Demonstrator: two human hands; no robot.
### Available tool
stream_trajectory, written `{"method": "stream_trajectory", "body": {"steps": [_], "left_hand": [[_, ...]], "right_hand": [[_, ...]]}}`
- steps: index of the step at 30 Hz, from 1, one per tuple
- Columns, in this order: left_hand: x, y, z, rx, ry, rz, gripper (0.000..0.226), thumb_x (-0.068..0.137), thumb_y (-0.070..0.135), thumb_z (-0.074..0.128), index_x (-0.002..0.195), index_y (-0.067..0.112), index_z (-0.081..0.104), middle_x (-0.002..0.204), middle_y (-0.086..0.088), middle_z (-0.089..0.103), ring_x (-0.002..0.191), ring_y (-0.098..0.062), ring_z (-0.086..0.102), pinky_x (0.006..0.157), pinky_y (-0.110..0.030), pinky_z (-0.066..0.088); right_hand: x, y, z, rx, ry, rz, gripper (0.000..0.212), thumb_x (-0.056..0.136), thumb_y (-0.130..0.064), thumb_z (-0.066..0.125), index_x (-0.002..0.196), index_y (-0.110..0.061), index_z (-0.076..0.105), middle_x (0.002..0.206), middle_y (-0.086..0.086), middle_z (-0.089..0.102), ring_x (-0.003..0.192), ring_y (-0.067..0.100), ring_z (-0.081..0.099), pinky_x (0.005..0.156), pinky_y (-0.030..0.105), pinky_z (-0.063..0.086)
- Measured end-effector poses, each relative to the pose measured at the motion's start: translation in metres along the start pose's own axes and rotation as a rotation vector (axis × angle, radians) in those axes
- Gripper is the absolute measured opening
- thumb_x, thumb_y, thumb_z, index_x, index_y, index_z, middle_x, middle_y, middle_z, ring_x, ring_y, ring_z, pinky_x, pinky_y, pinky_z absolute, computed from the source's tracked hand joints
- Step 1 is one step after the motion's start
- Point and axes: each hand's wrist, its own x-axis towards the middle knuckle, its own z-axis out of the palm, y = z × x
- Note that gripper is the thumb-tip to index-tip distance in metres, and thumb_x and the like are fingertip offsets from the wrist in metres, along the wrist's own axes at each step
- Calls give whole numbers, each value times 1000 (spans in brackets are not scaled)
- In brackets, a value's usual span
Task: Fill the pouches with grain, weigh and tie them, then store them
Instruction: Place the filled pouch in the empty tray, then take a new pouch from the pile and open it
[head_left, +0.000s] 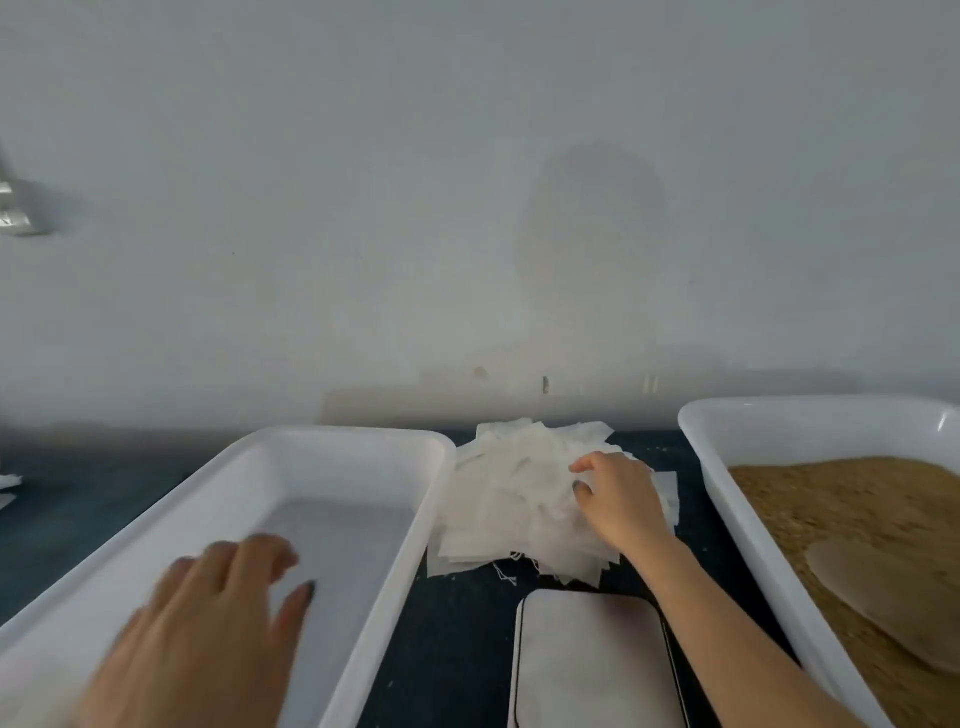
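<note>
A heap of thin white pouches (514, 499) lies on the dark table between two white trays. My right hand (618, 499) rests on the heap's right side, its fingers curled onto the top pouches. My left hand (208, 629) hovers, blurred, over the near end of the left tray (363, 452), fingers spread and holding nothing; that tray holds nothing. The right tray (711, 467) holds brown grain (841, 499) with a pale scoop (883, 587) lying in it. A flat grey scale (587, 665) sits in front of the heap.
A pale wall rises right behind the table. Dark table surface (457, 639) shows between the left tray and the scale. A few white scraps (8, 483) lie at the far left edge.
</note>
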Motion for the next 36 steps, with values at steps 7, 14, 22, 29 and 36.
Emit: {"method": "stream_trajectory", "body": {"steps": [7,14,22,29,36], "left_hand": [[-5,133,87,-334,-380,141,16,97,48,44,110,40,43,104,21,57,97,0,50,68,-15,39],[19,120,164,-514,-484,-155,18,96,35,56,112,31,49,105,16,60,99,-5,56,80,-26,51],[16,121,173,-1119,-692,-564,56,88,62,35,113,15,52,102,-2,71,85,-13,70,64,-19,53],[16,124,158,-1456,-702,-572,40,77,51,60,89,17,77,90,-7,77,80,-17,73,65,-28,59],[12,124,143,-1350,-799,-228,14,80,41,69,91,41,78,85,1,77,77,-16,72,64,-31,58]], "right_hand": [[12,-3,28,-366,-112,-188,49,101,-44,44,149,-35,38,155,-5,40,146,22,29,120,46,18],[9,-2,18,49,228,-142,15,89,-31,67,102,-32,74,101,-15,72,99,10,59,85,24,46],[-41,-7,-12,724,188,-79,22,86,-11,75,95,-30,66,96,-18,69,93,-3,63,76,9,50],[-106,10,-23,768,43,-64,35,80,-4,79,101,-30,67,100,-25,67,88,3,69,71,12,54],[-115,16,-27,839,170,-5,40,83,-37,66,122,-29,60,117,-20,65,109,-6,60,86,10,49]]}}
